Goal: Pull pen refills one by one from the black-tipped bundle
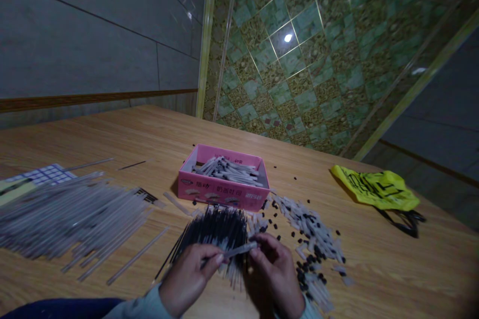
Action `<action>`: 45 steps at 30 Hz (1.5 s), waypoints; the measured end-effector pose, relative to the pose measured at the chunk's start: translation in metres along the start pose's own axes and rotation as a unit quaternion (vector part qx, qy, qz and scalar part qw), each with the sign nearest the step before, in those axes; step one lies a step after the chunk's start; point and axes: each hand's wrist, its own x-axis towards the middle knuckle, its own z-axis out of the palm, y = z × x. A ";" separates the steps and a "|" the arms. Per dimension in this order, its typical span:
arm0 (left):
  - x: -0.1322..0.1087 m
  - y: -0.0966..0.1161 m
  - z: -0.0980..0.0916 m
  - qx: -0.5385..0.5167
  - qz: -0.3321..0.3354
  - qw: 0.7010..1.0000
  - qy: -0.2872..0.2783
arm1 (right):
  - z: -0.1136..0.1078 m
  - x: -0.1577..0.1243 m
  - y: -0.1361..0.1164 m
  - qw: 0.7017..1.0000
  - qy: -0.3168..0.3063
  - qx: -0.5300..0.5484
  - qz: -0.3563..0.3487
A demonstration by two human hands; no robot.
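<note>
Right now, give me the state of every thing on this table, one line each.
left hand: pinching one end of the clear tube
right hand: pinching its other end
clear tube: held level between both hands
pink box: open, partly filled
black rods: fanned heap under the hands
loose tubes: spread out, left side
small pieces: scattered, right side
yellow bag: crumpled, lying flat

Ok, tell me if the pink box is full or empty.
Partly filled: the pink box stands open, with a loose heap of pale tubes inside. The left hand and right hand pinch one slim tube.
</note>
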 end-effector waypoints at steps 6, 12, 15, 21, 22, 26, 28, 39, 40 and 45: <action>0.000 0.001 -0.002 0.000 -0.013 1.000 -0.014 | -0.004 0.001 -0.011 0.977 -0.077 -0.178 -0.094; -0.003 0.006 -0.002 0.011 0.020 1.000 0.012 | -0.002 -0.001 -0.016 0.955 -0.107 -0.242 -0.131; -0.004 0.009 0.000 0.046 0.051 0.997 0.024 | -0.001 0.000 -0.012 0.957 -0.107 -0.237 -0.127; -0.008 0.013 0.001 0.139 0.110 0.982 0.064 | 0.006 -0.005 -0.008 0.982 -0.071 -0.168 -0.049; -0.008 0.014 0.001 0.150 0.120 0.979 0.069 | 0.008 -0.006 -0.008 0.988 -0.070 -0.136 -0.028; -0.006 0.015 0.001 0.156 0.147 0.975 0.064 | 0.015 -0.009 -0.008 0.999 -0.031 -0.031 0.024; -0.003 0.014 -0.002 0.153 0.148 0.974 0.072 | 0.015 -0.007 -0.007 1.000 0.001 -0.010 0.030; 0.001 -0.043 -0.078 0.419 -0.178 0.869 0.195 | 0.001 0.002 0.010 0.990 0.119 0.050 0.054; 0.000 -0.048 -0.080 0.429 -0.197 0.862 0.184 | 0.002 0.002 0.008 0.990 0.118 0.051 0.053; -0.002 -0.058 -0.080 0.407 -0.235 0.869 0.155 | 0.005 0.001 -0.001 0.990 0.124 0.059 0.043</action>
